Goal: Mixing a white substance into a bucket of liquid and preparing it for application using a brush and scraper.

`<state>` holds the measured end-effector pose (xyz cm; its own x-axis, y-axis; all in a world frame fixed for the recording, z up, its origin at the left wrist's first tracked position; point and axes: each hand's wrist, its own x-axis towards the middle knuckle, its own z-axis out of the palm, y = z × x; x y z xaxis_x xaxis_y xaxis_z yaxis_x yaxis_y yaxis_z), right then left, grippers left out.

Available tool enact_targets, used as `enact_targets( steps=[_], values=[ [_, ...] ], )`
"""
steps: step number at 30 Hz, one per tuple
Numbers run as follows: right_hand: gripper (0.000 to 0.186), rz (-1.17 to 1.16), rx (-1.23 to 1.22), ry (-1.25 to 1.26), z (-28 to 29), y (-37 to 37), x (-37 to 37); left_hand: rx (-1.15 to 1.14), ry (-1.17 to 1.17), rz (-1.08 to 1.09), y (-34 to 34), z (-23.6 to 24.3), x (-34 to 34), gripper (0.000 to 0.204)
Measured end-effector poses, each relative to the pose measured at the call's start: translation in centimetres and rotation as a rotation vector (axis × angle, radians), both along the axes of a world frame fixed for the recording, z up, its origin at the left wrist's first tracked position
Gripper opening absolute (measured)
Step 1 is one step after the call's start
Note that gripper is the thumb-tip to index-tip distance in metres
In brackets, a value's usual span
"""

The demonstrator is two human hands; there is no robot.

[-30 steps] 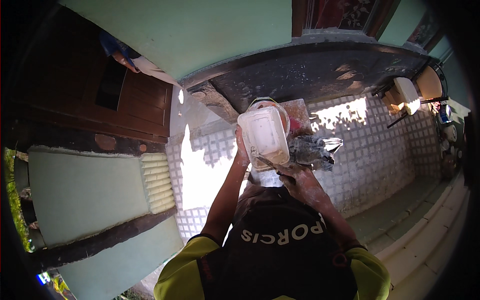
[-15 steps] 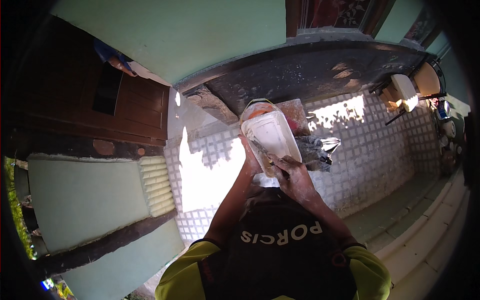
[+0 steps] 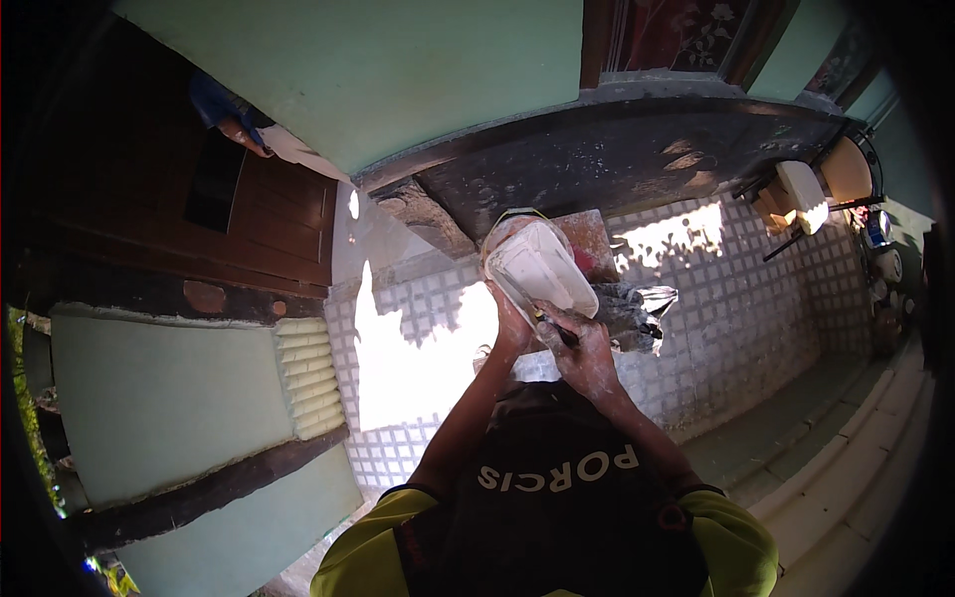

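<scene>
White residue dusted the right hand (image 3: pixel 589 356), which was closed around a dark-handled tool (image 3: pixel 568 336), its working end directed at the near left part of the white tub (image 3: pixel 547 269) – too small there to make out clearly. The left hand (image 3: pixel 511 323) grasped the tub by its near left side, some fingers hidden from view, probably to steady it against any push from the tool. The tub was in front of the person's chest, set aslant with its opening upward, a position that seemed to keep the inside in sight and both hands close together.

Just beyond, the tub overlapped a round bucket (image 3: pixel 505 232); whether it touched the rim or was held above could not be told, though drips there would likely be caught. To the right lay a reddish, speckled board (image 3: pixel 595 244) and a crumpled dark bag (image 3: pixel 627 316) – both near, presumably for easy reach. Farther out, across the tiled floor (image 3: pixel 736 308), a chair (image 3: pixel 851 169) stood well apart, close to the wall, perhaps to leave working room. At upper left, another person's blue sleeve (image 3: pixel 206 99) showed beside the brown door (image 3: pixel 284 204).
</scene>
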<state>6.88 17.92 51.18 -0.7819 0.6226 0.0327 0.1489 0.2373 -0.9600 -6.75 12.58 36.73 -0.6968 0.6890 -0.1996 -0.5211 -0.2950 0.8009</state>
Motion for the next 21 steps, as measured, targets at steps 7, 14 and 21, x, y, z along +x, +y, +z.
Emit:
enact_targets(
  steps=[7, 14, 21],
  values=[
    [0.031, 0.015, -0.234, 0.059, -1.0, -0.8, -0.1, 0.005, 0.175, -0.005, -1.0, 2.4, 0.5, 0.08],
    [0.032, -0.039, -0.787, 0.083, 1.1, -3.1, -1.8, 0.195, 0.216, -0.014, -2.7, -4.1, -0.8, 0.083],
    [0.03, -0.086, -0.338, 0.044, -1.6, -3.1, -3.0, 0.141, 0.713, 0.333, -2.6, 3.9, -1.1, 0.077]
  ],
)
